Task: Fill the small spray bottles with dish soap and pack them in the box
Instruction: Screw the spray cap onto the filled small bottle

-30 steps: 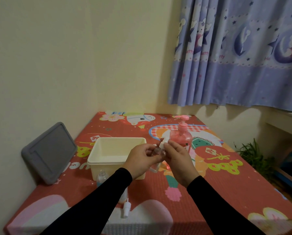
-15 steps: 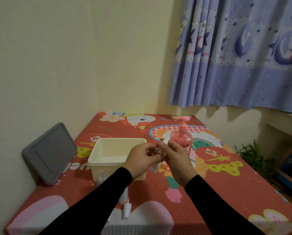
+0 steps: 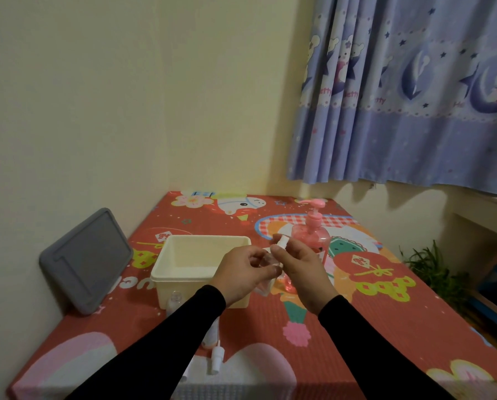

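Just right of the cream plastic box (image 3: 201,264), our left hand (image 3: 241,274) grips a small clear spray bottle (image 3: 270,259) steady while our right hand (image 3: 302,262) pinches its white sprayer cap (image 3: 282,241), likely unscrewing it for filling from the pink pump soap bottle (image 3: 313,229) behind.

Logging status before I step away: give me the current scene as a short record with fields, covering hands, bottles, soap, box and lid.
left hand: grips a small clear bottle
right hand: pinches the white spray cap at the bottle's top
soap dispenser: pink, upright, behind the hands
box: cream, open, interior looks empty
lid: grey, leaning on the wall
other small bottles: on the mat near the box, partly hidden by the left sleeve
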Available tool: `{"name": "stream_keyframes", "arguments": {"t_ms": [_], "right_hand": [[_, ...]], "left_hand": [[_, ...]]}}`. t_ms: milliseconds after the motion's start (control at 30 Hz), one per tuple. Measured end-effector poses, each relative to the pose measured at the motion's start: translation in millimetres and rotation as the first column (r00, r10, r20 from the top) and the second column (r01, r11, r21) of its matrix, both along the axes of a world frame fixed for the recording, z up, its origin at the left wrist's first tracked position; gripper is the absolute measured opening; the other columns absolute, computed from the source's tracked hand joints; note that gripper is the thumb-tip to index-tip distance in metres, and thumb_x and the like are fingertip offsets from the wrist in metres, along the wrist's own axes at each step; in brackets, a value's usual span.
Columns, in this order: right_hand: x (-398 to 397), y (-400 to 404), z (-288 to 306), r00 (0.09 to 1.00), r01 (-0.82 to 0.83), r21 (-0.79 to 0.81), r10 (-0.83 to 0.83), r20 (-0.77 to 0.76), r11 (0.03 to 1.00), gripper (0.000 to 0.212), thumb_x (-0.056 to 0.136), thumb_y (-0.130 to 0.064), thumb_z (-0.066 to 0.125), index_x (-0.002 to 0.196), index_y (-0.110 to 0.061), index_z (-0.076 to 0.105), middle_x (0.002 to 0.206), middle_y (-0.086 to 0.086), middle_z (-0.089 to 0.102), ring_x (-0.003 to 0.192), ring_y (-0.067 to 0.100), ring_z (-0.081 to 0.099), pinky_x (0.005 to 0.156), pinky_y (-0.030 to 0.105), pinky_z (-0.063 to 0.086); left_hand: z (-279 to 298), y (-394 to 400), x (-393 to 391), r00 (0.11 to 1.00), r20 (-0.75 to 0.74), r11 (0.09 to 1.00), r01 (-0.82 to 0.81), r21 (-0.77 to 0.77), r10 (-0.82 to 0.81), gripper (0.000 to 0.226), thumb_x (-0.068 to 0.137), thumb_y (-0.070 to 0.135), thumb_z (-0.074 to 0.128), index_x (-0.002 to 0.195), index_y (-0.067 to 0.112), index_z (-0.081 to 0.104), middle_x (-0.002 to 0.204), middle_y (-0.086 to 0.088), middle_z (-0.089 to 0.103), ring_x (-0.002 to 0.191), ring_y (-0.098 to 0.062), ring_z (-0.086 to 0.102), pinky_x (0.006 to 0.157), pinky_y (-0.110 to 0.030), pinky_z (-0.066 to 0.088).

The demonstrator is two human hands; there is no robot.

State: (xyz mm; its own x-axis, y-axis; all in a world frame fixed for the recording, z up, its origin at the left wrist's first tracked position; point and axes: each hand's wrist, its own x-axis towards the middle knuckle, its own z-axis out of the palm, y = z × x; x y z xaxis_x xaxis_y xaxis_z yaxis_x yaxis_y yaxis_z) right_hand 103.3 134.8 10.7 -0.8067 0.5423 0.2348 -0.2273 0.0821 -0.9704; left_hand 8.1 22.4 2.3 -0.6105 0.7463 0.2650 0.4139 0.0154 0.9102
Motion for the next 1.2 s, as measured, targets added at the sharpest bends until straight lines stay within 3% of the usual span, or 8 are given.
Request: {"name": "stream_keyframes", "arguments": {"t_ms": [133, 333, 467, 567, 667, 767, 1000, 1200], "right_hand": [[1.2, -0.5, 2.3, 0.992, -0.124, -0.108, 0.119, -0.049, 0.986, 0.018, 0.097, -0.009, 0.049, 0.1, -0.006, 0.067, 0.09, 0.007, 0.073, 0.086, 0.02, 0.07, 0.081, 0.032, 0.056], [-3.6, 6.8, -6.4, 0.994, 0.106, 0.019, -0.107, 0.037, 0.994, 0.026, 0.083, -0.027, 0.073, 0.084, -0.004, 0.061, 0.066, -0.001, 0.058, 0.055, 0.007, 0.052, 0.051, 0.02, 0.042], [-2.6, 6.3, -2.6, 0.999, 0.001, 0.011, -0.001, 0.034, 1.0, 0.051, 0.083, -0.037, 0.07, 0.098, 0.009, 0.056, 0.085, 0.026, 0.056, 0.079, 0.025, 0.054, 0.072, 0.038, 0.046], [-0.1, 9.5, -0.3, 0.994, -0.087, 0.031, 0.085, 0.062, 0.996, 0.033, 0.094, -0.024, 0.058, 0.105, 0.007, 0.062, 0.106, 0.034, 0.062, 0.091, 0.031, 0.062, 0.088, 0.045, 0.05], [0.5, 12.2, -0.7, 0.998, -0.028, 0.146, 0.018, 0.067, 0.989, 0.033, 0.093, -0.027, 0.06, 0.098, 0.006, 0.064, 0.086, 0.03, 0.062, 0.07, 0.017, 0.058, 0.064, 0.031, 0.05], [-1.4, 9.7, -4.3, 0.997, 0.061, 0.173, -0.069, 0.04, 0.983, 0.038, 0.093, -0.022, 0.061, 0.091, 0.016, 0.057, 0.06, 0.003, 0.051, 0.046, -0.002, 0.041, 0.045, 0.013, 0.034], [-2.7, 1.2, -11.6, 0.978, 0.186, 0.265, -0.204, 0.041, 0.946, 0.045, 0.091, -0.033, 0.062, 0.084, 0.01, 0.056, 0.066, 0.024, 0.048, 0.052, 0.008, 0.039, 0.049, 0.025, 0.033], [-1.8, 1.9, -17.4, 0.974, 0.2, 0.276, -0.221, 0.047, 0.94, 0.041, 0.092, -0.033, 0.06, 0.08, 0.005, 0.058, 0.065, 0.02, 0.057, 0.053, 0.012, 0.045, 0.051, 0.029, 0.035]], "left_hand": [[1.8, -0.3, -1.8, 1.0, 0.007, 1.0, -0.016, 0.005, 0.016, 0.022, 0.078, 0.031, 0.078, 0.091, 0.014, 0.071, 0.085, -0.006, 0.075, 0.082, -0.022, 0.073, 0.076, -0.042, 0.06], [-0.8, -0.9, 0.4, 0.993, -0.104, 0.998, -0.06, -0.03, 0.057, 0.017, 0.075, 0.028, 0.077, 0.086, 0.017, 0.07, 0.082, -0.003, 0.072, 0.08, -0.02, 0.069, 0.072, -0.035, 0.055], [-0.4, -2.4, -1.0, 1.0, 0.007, 1.0, -0.009, -0.01, 0.009, 0.013, 0.079, 0.018, 0.076, 0.09, 0.012, 0.071, 0.084, -0.006, 0.074, 0.084, -0.021, 0.071, 0.077, -0.035, 0.055], [3.1, -3.7, -2.5, 0.997, 0.053, 0.998, 0.054, -0.011, -0.054, 0.011, 0.082, 0.011, 0.073, 0.092, 0.007, 0.07, 0.086, -0.008, 0.075, 0.082, -0.018, 0.071, 0.076, -0.029, 0.055], [4.1, -2.7, -0.6, 0.999, 0.011, 0.998, 0.048, -0.033, -0.048, 0.009, 0.082, 0.015, 0.073, 0.087, 0.01, 0.068, 0.075, 0.002, 0.069, 0.072, -0.01, 0.065, 0.069, -0.025, 0.05], [0.6, 2.1, 3.1, 0.988, -0.129, 0.992, -0.094, -0.081, 0.083, 0.016, 0.078, 0.026, 0.075, 0.084, 0.017, 0.065, 0.074, 0.007, 0.065, 0.071, -0.011, 0.062, 0.064, -0.024, 0.047], [-2.1, 9.9, 23.3, 0.951, -0.183, 0.961, -0.265, -0.076, 0.248, 0.016, 0.079, 0.028, 0.074, 0.082, 0.02, 0.061, 0.08, 0.005, 0.068, 0.077, -0.013, 0.064, 0.066, -0.022, 0.048], [-9.6, 14.1, 33.9, 0.922, -0.218, 0.941, -0.336, -0.046, 0.319, 0.019, 0.082, 0.033, 0.072, 0.084, 0.02, 0.058, 0.075, 0.009, 0.063, 0.067, -0.008, 0.058, 0.051, -0.01, 0.037]]}}
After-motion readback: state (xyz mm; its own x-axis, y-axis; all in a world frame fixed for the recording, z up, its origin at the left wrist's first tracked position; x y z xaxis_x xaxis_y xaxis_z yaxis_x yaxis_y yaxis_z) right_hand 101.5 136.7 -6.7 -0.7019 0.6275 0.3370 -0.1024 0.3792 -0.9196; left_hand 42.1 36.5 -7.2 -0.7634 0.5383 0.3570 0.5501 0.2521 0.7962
